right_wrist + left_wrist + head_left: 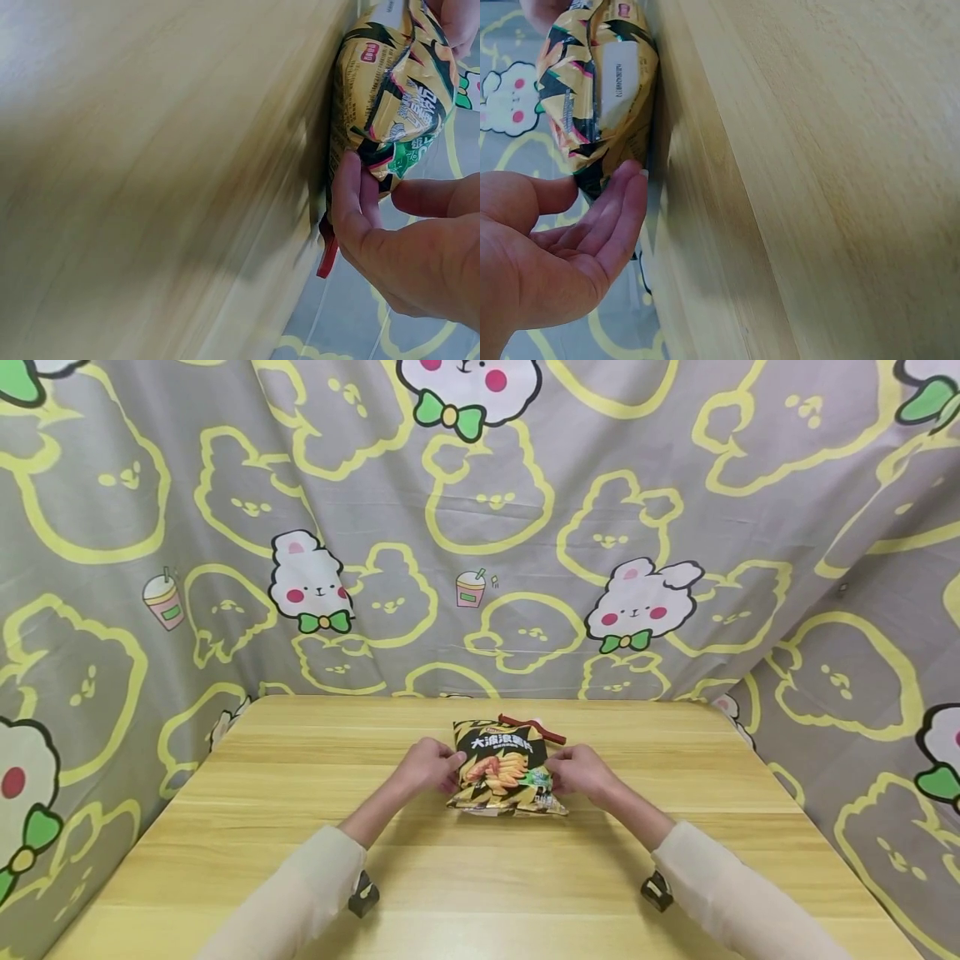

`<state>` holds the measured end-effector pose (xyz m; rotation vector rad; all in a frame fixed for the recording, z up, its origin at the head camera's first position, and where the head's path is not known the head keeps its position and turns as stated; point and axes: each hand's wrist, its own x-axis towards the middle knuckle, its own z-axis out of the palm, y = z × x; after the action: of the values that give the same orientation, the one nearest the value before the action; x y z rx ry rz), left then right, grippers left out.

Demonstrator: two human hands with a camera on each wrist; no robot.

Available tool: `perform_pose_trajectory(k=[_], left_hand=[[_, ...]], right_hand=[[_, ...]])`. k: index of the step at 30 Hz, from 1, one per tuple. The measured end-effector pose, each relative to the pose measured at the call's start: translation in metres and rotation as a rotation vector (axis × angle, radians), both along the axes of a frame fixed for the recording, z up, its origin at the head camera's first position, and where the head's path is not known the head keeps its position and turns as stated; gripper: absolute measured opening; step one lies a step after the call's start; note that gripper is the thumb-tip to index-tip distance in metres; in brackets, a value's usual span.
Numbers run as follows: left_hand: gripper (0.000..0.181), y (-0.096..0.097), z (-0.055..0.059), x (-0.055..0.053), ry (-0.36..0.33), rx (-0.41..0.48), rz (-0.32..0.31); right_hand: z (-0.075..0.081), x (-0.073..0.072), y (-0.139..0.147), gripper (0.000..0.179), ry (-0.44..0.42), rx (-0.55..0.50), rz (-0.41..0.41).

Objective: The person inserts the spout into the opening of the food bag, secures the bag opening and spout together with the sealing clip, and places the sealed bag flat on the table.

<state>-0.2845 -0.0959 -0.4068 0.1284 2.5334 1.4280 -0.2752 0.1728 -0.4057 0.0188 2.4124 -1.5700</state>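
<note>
A puffed black-and-gold chip bag point(501, 770) lies on the table with its printed front up in the head view. At its left side, my left hand point(431, 764) pinches the edge. The left wrist view shows the thumb and fingers of that hand point(555, 255) on either face of the bag's corner point(619, 82). My right hand point(583, 770) pinches the opposite edge, as the right wrist view of this hand point(420, 255) also shows. A narrow dark red strip point(551, 735) lies just behind the bag, partly hidden by it.
The wooden table point(480, 885) reaches back to a grey patterned curtain point(510, 602), which also hangs on both sides. A black device point(363, 895) sits at the left wrist, and another black device point(657, 892) at the right wrist.
</note>
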Motion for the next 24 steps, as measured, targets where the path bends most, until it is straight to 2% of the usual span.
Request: perform_pose_trajectory(k=[7,10,13,17,22,24], left_hand=[[0.037,-0.005,-0.001,0.0,-0.008,-0.014,-0.015],[0.039,-0.009,0.002,0.0,0.034,-0.069,-0.001],[0.04,-0.017,0.007,0.0,0.138,-0.217,0.019],[0.047,-0.03,0.011,-0.001,0.271,-0.393,0.041],[0.063,-0.046,0.013,-0.003,0.364,-0.473,0.072],[0.069,-0.05,0.014,-0.004,0.395,-0.497,0.087]], right_hand=[[0.0,0.001,0.004,0.036,0.005,0.029,0.042],[0.003,0.003,0.007,0.037,0.054,0.101,0.061],[0.008,0.006,0.013,0.036,0.158,0.234,0.059],[0.015,0.008,0.023,0.036,0.343,0.409,0.031],[0.019,0.006,0.037,0.031,0.614,0.53,-0.037],[0.02,0.004,0.043,0.031,0.697,0.565,-0.07]])
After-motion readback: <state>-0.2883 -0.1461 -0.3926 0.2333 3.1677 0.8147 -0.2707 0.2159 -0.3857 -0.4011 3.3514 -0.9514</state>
